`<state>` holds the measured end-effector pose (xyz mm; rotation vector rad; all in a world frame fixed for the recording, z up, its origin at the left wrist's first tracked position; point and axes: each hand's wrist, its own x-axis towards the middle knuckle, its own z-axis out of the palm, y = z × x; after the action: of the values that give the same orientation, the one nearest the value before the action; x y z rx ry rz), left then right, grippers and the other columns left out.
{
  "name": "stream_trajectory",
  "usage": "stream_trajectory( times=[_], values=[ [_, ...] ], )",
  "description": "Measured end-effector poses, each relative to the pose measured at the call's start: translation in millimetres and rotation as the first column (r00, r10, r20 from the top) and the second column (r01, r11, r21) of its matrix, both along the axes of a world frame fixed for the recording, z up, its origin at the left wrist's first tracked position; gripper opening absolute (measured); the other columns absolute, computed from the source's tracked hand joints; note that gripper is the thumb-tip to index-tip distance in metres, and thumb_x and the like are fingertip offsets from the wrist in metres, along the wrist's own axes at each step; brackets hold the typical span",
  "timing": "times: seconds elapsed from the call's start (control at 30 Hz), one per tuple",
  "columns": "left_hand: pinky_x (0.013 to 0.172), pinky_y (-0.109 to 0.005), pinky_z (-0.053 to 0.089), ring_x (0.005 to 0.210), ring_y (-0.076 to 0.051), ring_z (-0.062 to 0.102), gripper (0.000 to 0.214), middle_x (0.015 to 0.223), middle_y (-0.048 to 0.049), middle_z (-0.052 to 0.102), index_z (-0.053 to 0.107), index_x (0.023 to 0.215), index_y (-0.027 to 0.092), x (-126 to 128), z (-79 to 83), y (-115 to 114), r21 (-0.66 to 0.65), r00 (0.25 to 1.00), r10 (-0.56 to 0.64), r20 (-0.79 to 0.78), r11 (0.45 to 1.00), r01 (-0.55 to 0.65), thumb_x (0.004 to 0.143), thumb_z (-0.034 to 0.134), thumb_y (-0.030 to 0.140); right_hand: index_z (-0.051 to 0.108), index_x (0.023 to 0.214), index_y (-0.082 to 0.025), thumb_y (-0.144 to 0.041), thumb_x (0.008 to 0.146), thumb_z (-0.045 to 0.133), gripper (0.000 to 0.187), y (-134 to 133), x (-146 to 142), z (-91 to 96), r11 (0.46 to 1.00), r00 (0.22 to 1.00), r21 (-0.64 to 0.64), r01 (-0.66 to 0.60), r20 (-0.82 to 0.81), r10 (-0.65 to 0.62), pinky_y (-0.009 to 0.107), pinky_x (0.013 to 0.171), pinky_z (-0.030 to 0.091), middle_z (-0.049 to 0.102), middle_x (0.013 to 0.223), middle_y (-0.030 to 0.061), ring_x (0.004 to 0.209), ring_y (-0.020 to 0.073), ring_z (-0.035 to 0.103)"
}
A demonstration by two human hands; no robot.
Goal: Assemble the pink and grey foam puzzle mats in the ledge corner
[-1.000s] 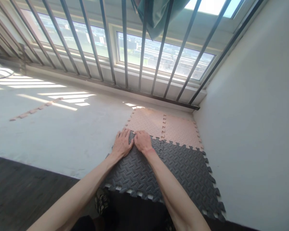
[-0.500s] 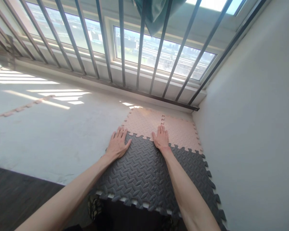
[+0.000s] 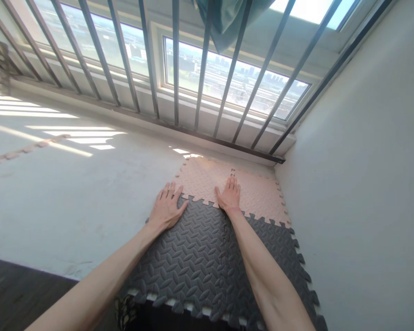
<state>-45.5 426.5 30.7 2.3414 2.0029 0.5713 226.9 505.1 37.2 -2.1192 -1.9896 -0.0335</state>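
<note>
Four interlocking foam mat tiles lie in the corner of a pale floor: two pink tiles (image 3: 257, 195) at the back and two dark grey tiles (image 3: 193, 248) in front. My left hand (image 3: 165, 207) lies flat and open on the far left corner of the left grey tile, at its seam with the pink tile. My right hand (image 3: 229, 195) lies flat and open where the tiles meet near the middle, fingers on the pink foam. Neither hand holds anything.
A white wall (image 3: 359, 184) borders the mats on the right. Metal bars (image 3: 175, 64) and a window stand behind them. A thin pink edge strip (image 3: 24, 149) lies on the sunlit floor at the left. Dark wood flooring (image 3: 17, 299) runs along the near edge.
My right hand slid from beside my left hand rightward along the seam to the tiles' middle junction. My left hand stayed put and flattened. The view shifted slightly.
</note>
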Motion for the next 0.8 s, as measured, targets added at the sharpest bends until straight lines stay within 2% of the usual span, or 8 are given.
stream_trajectory(
  times=[0.13,0.3,0.6,0.8],
  values=[
    [0.133,-0.056,0.031,0.168,-0.036,0.025,0.073,0.181,-0.0135,0.031,0.043,0.168,0.023,0.2,2.1,0.0,0.000,1.000,-0.004,-0.004,1.000,0.004,0.106,0.040,0.062,0.016,0.173,-0.003,-0.062,0.108,0.025,0.088,32.7,7.0,1.4,0.995,0.997,-0.074,-0.073,-0.011,0.073,0.045,0.138,0.002,0.007,0.184,0.0142,0.172,0.0254,0.001],
    [0.134,-0.056,0.031,0.169,-0.036,0.025,0.073,0.181,-0.0133,0.030,0.042,0.168,0.022,-1.0,0.7,0.6,-0.006,1.000,-0.010,-0.019,1.000,0.010,0.107,0.039,0.061,0.018,0.173,-0.006,-0.066,0.108,0.025,0.089,60.5,14.7,-3.1,0.994,0.998,-0.088,-0.059,-0.016,0.058,0.047,0.138,0.001,0.009,0.184,0.0162,0.172,0.0272,0.001],
    [0.134,-0.056,0.030,0.168,-0.035,0.025,0.072,0.181,-0.0132,0.029,0.042,0.168,0.022,0.1,3.9,1.3,-0.025,0.999,-0.007,-0.039,1.000,0.006,0.107,0.039,0.059,0.015,0.172,-0.001,-0.072,0.105,0.021,0.098,65.3,6.4,-9.0,0.996,0.998,-0.082,0.039,-0.049,-0.043,0.051,0.138,0.004,0.012,0.183,0.0199,0.171,0.0283,0.007],
    [0.134,-0.057,0.030,0.169,-0.035,0.024,0.072,0.181,-0.0125,0.030,0.042,0.168,0.023,-1.3,1.1,1.3,-0.007,1.000,-0.011,-0.021,1.000,0.011,0.107,0.039,0.060,0.017,0.171,0.002,-0.068,0.105,0.026,0.097,77.9,13.2,-8.5,0.997,0.999,-0.072,0.032,-0.040,-0.035,0.046,0.138,0.007,0.016,0.182,0.0220,0.171,0.0298,0.009]
  ],
)
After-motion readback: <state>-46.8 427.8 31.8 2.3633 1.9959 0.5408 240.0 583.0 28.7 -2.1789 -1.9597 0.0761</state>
